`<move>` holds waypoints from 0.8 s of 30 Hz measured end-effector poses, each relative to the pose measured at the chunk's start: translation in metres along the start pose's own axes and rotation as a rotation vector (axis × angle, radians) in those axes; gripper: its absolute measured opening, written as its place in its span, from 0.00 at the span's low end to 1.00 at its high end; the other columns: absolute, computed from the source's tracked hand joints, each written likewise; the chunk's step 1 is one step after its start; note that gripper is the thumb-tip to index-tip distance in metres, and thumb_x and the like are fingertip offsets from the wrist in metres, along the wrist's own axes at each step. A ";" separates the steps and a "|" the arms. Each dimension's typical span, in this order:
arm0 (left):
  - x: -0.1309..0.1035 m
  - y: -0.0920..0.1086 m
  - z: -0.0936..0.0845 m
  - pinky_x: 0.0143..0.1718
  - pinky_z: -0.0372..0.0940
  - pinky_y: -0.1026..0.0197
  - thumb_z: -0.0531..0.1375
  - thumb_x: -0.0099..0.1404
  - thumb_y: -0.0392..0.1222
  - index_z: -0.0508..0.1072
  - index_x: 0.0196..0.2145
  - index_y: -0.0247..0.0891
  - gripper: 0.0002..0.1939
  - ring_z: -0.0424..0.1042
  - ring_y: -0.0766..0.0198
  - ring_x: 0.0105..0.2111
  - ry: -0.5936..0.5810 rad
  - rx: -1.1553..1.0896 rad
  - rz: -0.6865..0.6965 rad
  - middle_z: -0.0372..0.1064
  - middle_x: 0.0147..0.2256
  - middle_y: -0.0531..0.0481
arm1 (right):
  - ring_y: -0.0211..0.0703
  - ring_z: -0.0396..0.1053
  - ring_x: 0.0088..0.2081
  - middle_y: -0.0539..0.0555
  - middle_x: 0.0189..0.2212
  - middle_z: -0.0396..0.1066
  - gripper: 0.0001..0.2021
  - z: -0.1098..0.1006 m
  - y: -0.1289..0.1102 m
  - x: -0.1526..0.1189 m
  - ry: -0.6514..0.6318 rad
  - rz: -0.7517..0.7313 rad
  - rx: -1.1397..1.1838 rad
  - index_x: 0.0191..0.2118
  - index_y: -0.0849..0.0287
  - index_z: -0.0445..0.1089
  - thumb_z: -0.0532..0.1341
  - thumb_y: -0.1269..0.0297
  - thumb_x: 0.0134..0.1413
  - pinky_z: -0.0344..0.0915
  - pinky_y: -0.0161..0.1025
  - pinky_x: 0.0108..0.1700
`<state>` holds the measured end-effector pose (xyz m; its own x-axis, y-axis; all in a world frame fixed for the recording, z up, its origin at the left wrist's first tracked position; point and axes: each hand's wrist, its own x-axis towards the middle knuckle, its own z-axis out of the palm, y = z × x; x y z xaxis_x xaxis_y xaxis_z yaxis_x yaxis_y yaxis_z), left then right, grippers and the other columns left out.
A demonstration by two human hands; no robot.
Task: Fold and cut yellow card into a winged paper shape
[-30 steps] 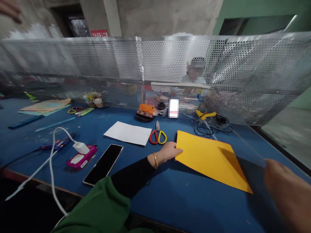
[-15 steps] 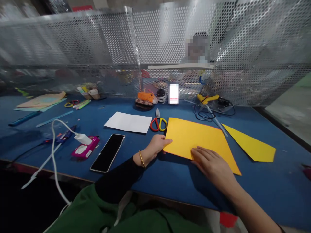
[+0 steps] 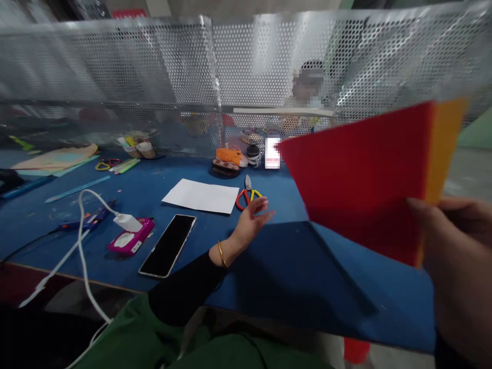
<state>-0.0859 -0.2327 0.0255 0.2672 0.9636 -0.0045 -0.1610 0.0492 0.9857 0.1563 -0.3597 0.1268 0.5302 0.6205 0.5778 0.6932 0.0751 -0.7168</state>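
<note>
R hand (image 3: 457, 241) grips a red sheet (image 3: 365, 169) by its R edge, thumb on the red face, sheet raised & tilted over the blue counter (image 3: 300, 292); a yellow-orange strip (image 3: 448, 143) shows along that edge, can't tell if same pc. or a 2nd. L hand (image 3: 249, 224) is loosely spread, fingertips partly covering the scissors (image 3: 248, 183), contact unclear. White paper (image 3: 200, 196) lies just L of them, blk phone (image 3: 168, 245) nearer the front edge, pink socket block (image 3: 143, 234) w/ white plug (image 3: 126, 222) further L. Orange pouch (image 3: 229, 156) sits nr the perforated screen (image 3: 165, 66); co-worker (image 3: 308, 87) beyond, partly hidden.
</note>
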 end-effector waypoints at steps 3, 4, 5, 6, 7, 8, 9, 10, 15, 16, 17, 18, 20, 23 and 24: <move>-0.001 0.012 0.006 0.62 0.60 0.50 0.70 0.57 0.38 0.69 0.56 0.38 0.30 0.64 0.51 0.62 -0.045 0.006 0.046 0.68 0.59 0.39 | 0.40 0.65 0.24 0.48 0.25 0.69 0.11 0.007 -0.013 0.019 0.019 0.386 0.356 0.29 0.50 0.73 0.71 0.51 0.44 0.63 0.42 0.26; -0.003 0.017 0.008 0.61 0.61 0.49 0.71 0.57 0.39 0.70 0.56 0.38 0.30 0.66 0.50 0.61 -0.070 -0.019 0.049 0.69 0.58 0.38 | 0.37 0.63 0.21 0.47 0.22 0.67 0.13 0.015 -0.010 0.024 -0.021 0.480 0.478 0.27 0.52 0.72 0.73 0.54 0.38 0.61 0.39 0.24; -0.005 0.020 0.010 0.60 0.63 0.49 0.71 0.56 0.40 0.71 0.55 0.37 0.29 0.69 0.50 0.59 -0.090 -0.062 0.039 0.72 0.55 0.38 | 0.37 0.63 0.20 0.46 0.20 0.67 0.15 0.024 -0.003 0.027 -0.055 0.526 0.535 0.25 0.53 0.70 0.74 0.54 0.34 0.62 0.38 0.22; -0.008 0.023 0.012 0.58 0.65 0.49 0.72 0.55 0.41 0.73 0.53 0.37 0.28 0.71 0.49 0.56 -0.102 -0.112 0.020 0.74 0.53 0.39 | 0.38 0.65 0.21 0.47 0.19 0.68 0.17 0.034 0.005 0.029 -0.092 0.559 0.560 0.23 0.54 0.67 0.74 0.54 0.32 0.64 0.38 0.22; -0.010 0.024 0.013 0.56 0.67 0.49 0.72 0.55 0.43 0.74 0.51 0.36 0.27 0.74 0.50 0.53 -0.104 -0.163 -0.007 0.76 0.50 0.39 | 0.39 0.66 0.21 0.49 0.19 0.69 0.19 0.045 0.015 0.029 -0.128 0.588 0.581 0.22 0.54 0.65 0.75 0.55 0.29 0.65 0.39 0.21; -0.012 0.024 0.013 0.54 0.69 0.50 0.72 0.54 0.44 0.75 0.50 0.35 0.26 0.76 0.50 0.50 -0.096 -0.207 -0.039 0.77 0.48 0.40 | 0.40 0.67 0.20 0.49 0.19 0.69 0.20 0.054 0.025 0.027 -0.165 0.609 0.599 0.22 0.54 0.64 0.75 0.54 0.28 0.65 0.38 0.21; -0.013 0.022 0.013 0.52 0.70 0.50 0.72 0.54 0.45 0.76 0.48 0.35 0.25 0.77 0.51 0.48 -0.080 -0.236 -0.069 0.78 0.47 0.40 | 0.39 0.66 0.19 0.48 0.18 0.68 0.20 0.063 0.034 0.024 -0.198 0.622 0.611 0.22 0.54 0.64 0.75 0.53 0.28 0.64 0.37 0.19; -0.013 0.020 0.012 0.50 0.72 0.50 0.72 0.54 0.46 0.76 0.47 0.34 0.24 0.78 0.52 0.45 -0.064 -0.247 -0.093 0.78 0.45 0.40 | 0.38 0.65 0.18 0.48 0.17 0.68 0.20 0.069 0.043 0.020 -0.234 0.632 0.621 0.22 0.55 0.65 0.74 0.52 0.28 0.63 0.36 0.18; -0.004 0.006 0.006 0.45 0.74 0.52 0.71 0.56 0.46 0.76 0.41 0.34 0.18 0.80 0.56 0.37 -0.016 -0.289 -0.161 0.80 0.38 0.42 | 0.34 0.63 0.17 0.48 0.18 0.69 0.21 0.072 0.070 0.003 -0.304 0.667 0.641 0.23 0.57 0.70 0.75 0.49 0.27 0.58 0.32 0.17; -0.002 0.004 0.007 0.44 0.74 0.52 0.71 0.56 0.46 0.76 0.39 0.33 0.17 0.80 0.57 0.36 -0.015 -0.292 -0.171 0.80 0.36 0.43 | 0.34 0.63 0.17 0.48 0.18 0.70 0.21 0.069 0.073 0.002 -0.282 0.667 0.639 0.23 0.57 0.70 0.76 0.50 0.26 0.59 0.31 0.17; 0.000 0.003 0.009 0.44 0.74 0.53 0.71 0.56 0.46 0.76 0.37 0.33 0.15 0.80 0.57 0.35 -0.017 -0.293 -0.181 0.80 0.35 0.43 | 0.33 0.64 0.18 0.48 0.19 0.70 0.21 0.066 0.075 0.002 -0.255 0.665 0.636 0.22 0.58 0.70 0.76 0.50 0.25 0.60 0.31 0.18; 0.001 0.003 0.012 0.44 0.74 0.53 0.71 0.57 0.45 0.76 0.35 0.33 0.14 0.80 0.57 0.34 -0.020 -0.294 -0.191 0.80 0.34 0.44 | 0.33 0.64 0.18 0.48 0.19 0.70 0.21 0.063 0.077 0.002 -0.223 0.660 0.632 0.22 0.58 0.69 0.76 0.51 0.25 0.61 0.31 0.18; 0.004 0.003 0.018 0.43 0.74 0.54 0.70 0.58 0.45 0.76 0.34 0.33 0.13 0.79 0.58 0.35 -0.021 -0.295 -0.208 0.79 0.35 0.44 | 0.33 0.64 0.18 0.47 0.18 0.69 0.21 0.056 0.081 0.003 -0.157 0.649 0.619 0.21 0.58 0.68 0.76 0.51 0.26 0.61 0.31 0.18; 0.010 0.004 0.026 0.42 0.74 0.57 0.66 0.63 0.45 0.76 0.38 0.34 0.11 0.79 0.58 0.37 0.004 -0.301 -0.225 0.79 0.38 0.43 | 0.35 0.64 0.17 0.47 0.17 0.67 0.19 0.042 0.088 0.006 -0.041 0.639 0.580 0.22 0.57 0.67 0.74 0.51 0.30 0.60 0.32 0.17; 0.012 0.004 0.027 0.40 0.74 0.58 0.65 0.65 0.46 0.75 0.40 0.35 0.11 0.79 0.59 0.37 0.015 -0.303 -0.229 0.79 0.39 0.43 | 0.36 0.64 0.17 0.47 0.16 0.67 0.18 0.035 0.090 0.007 0.009 0.635 0.558 0.23 0.57 0.68 0.73 0.51 0.32 0.61 0.33 0.17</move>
<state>-0.0576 -0.2276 0.0344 0.3150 0.9223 -0.2242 -0.3732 0.3375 0.8642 0.2052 -0.3212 0.0530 0.7431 0.6691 0.0016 -0.0794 0.0905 -0.9927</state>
